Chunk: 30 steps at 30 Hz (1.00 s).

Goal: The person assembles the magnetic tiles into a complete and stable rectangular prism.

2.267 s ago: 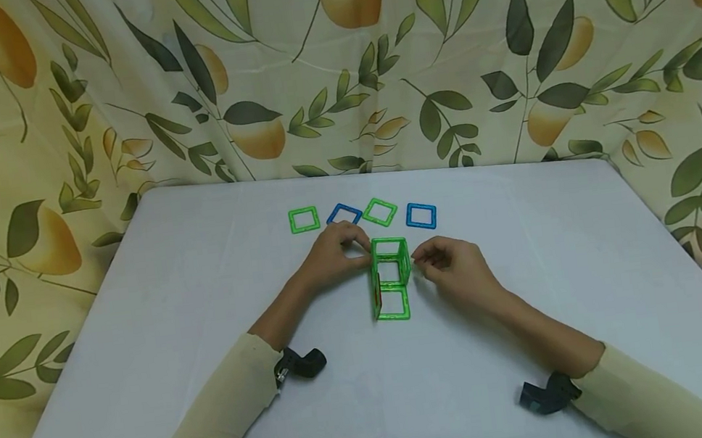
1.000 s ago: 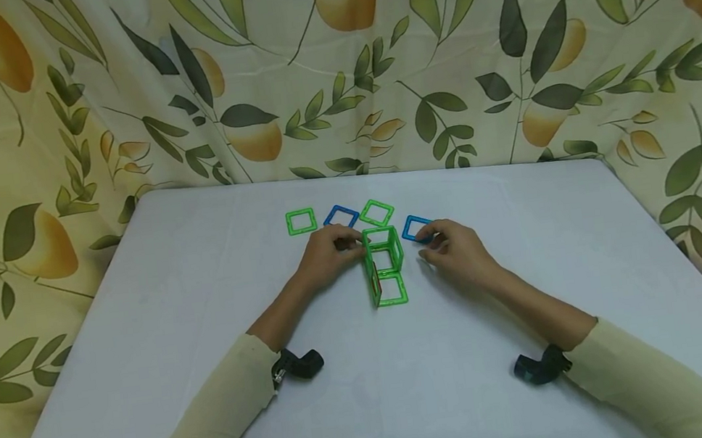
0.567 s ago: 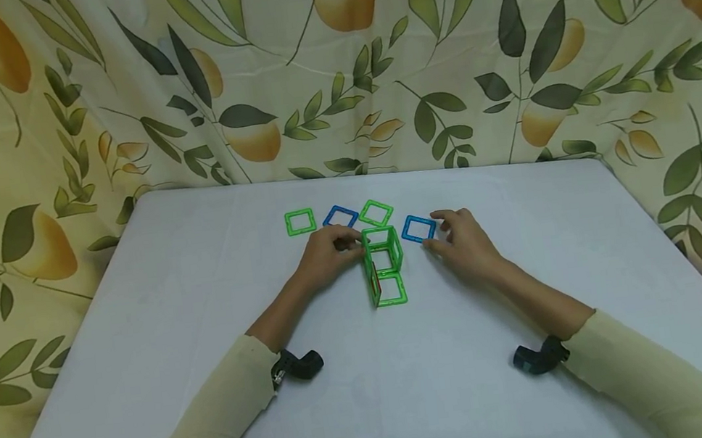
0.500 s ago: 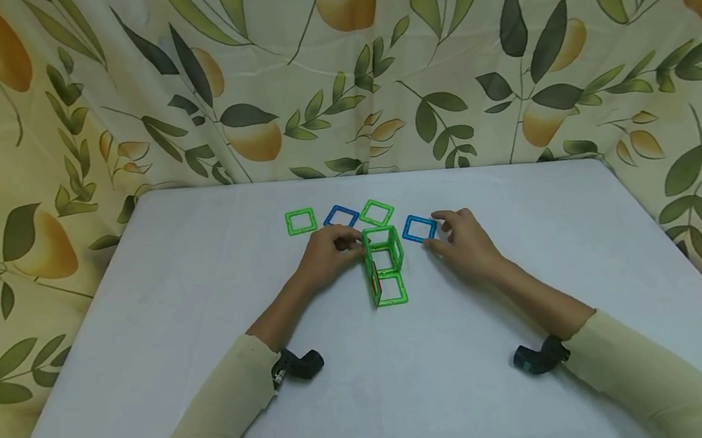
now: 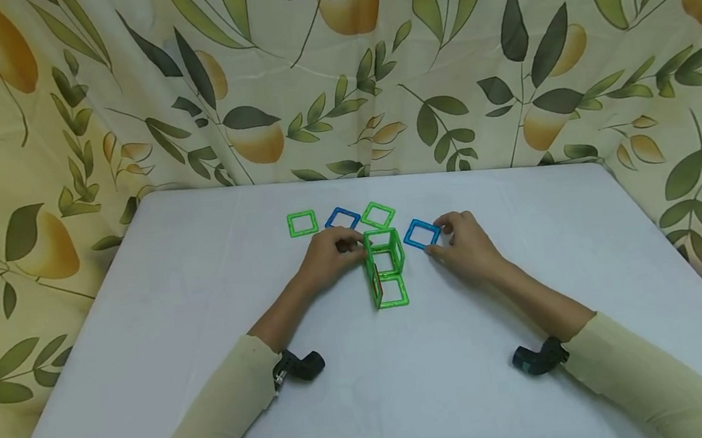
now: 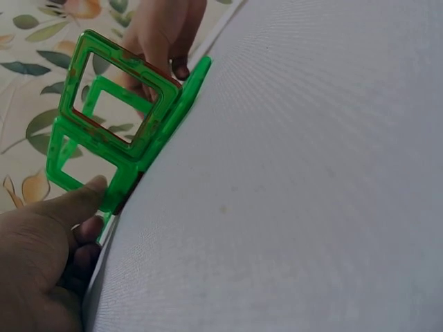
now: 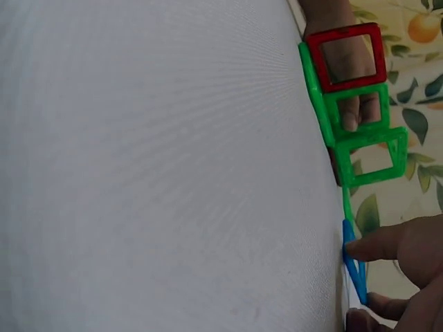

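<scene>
A small structure of see-through green magnetic tiles stands at mid-table, open square frames joined upright and flat. A red magnetic tile stands on its left side, plain in the right wrist view. My left hand holds the structure's left wall near the back; in the left wrist view the thumb lies on a green frame, the other fingers partly hidden below. To the right, my right hand pinches a blue magnetic tile between thumb and fingers. That tile lies low, slightly tilted, just apart from the structure in the head view.
Behind the structure a row of loose tiles lies flat: a green tile, a blue tile and another green tile. The white-covered table ends at a patterned cloth. Black wrist cameras sit on both sleeves.
My right hand has left the structure's side and reached the blue tile, which has turned and come nearer. The structure has shifted slightly toward the back; my left hand stays beside it.
</scene>
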Tool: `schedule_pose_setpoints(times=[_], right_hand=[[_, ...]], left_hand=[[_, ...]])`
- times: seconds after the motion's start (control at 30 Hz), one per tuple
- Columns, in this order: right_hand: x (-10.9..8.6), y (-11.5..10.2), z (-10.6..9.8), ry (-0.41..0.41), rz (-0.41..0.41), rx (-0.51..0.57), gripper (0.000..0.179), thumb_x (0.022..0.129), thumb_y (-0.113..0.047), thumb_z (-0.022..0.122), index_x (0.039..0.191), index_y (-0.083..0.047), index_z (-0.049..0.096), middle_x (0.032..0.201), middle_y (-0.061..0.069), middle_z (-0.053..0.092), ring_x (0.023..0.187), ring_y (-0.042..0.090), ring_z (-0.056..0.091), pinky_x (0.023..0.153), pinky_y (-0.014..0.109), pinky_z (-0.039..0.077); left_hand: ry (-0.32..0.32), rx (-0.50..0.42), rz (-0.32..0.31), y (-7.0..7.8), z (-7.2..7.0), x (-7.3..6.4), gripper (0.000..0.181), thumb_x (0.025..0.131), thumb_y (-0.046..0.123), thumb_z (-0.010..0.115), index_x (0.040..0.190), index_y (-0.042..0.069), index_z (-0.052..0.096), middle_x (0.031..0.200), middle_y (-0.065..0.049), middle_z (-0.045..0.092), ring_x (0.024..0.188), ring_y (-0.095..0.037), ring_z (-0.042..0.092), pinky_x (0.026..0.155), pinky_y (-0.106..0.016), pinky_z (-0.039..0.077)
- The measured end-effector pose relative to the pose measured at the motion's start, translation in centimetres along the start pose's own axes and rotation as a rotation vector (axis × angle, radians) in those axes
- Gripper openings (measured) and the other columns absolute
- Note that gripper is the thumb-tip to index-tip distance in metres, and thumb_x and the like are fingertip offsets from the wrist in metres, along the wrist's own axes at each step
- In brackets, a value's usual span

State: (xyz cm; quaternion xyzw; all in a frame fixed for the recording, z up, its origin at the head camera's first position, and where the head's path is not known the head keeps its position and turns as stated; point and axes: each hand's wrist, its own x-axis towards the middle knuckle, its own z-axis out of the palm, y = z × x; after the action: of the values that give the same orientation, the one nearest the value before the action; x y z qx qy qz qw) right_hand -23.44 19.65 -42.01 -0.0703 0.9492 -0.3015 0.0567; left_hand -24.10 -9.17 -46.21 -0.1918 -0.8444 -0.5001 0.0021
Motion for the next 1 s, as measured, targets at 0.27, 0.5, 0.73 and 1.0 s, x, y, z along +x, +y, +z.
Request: schedule_pose_setpoints(times=[0.27,0.5,0.73,1.0], right_hand=[[-0.3,0.2,-0.2,0.042,-0.046,0.114,0.056,0.094,-0.006,0.077,0.137,0.008,0.043,0.114,0.025,0.062,0.101,0.036,0.062,0.087,0.044,0.052],[-0.8,0.1,-0.5,0.047,-0.034,0.197,0.046,0.095,-0.001,0.074,0.134,0.009,0.053,0.106,0.022,0.07,0.094,0.03,0.067,0.077,0.024,0.051],[-1.5,-0.3,-0.9,0.038,-0.053,0.23,0.024,0.099,0.001,0.066,0.12,0.012,0.066,0.107,0.024,0.071,0.094,0.031,0.07,0.07,0.016,0.052],[-2.4,-0.5,-0.9,0.049,-0.088,0.223,0.02,0.098,0.001,0.068,0.115,0.011,0.069,0.104,0.021,0.073,0.091,0.029,0.071,0.071,0.016,0.052]], left_hand=[[-0.002,0.007,0.0,0.0,-0.1,0.1,0.019,0.095,0.013,0.081,0.113,0.007,0.079,0.096,-0.001,0.072,0.091,-0.015,0.066,0.084,-0.032,0.054],[-0.002,0.009,0.001,0.1,-0.1,0.1,0.019,0.094,0.013,0.081,0.112,0.007,0.079,0.096,-0.001,0.072,0.09,-0.015,0.066,0.083,-0.032,0.054],[-0.01,0.021,0.004,-0.1,-0.1,0.1,0.019,0.094,0.014,0.081,0.112,0.008,0.08,0.095,0.0,0.071,0.09,-0.015,0.065,0.083,-0.031,0.054],[-0.012,0.029,0.008,-0.2,-0.1,0.3,0.019,0.094,0.014,0.082,0.112,0.008,0.08,0.093,0.0,0.07,0.088,-0.016,0.064,0.081,-0.031,0.053]])
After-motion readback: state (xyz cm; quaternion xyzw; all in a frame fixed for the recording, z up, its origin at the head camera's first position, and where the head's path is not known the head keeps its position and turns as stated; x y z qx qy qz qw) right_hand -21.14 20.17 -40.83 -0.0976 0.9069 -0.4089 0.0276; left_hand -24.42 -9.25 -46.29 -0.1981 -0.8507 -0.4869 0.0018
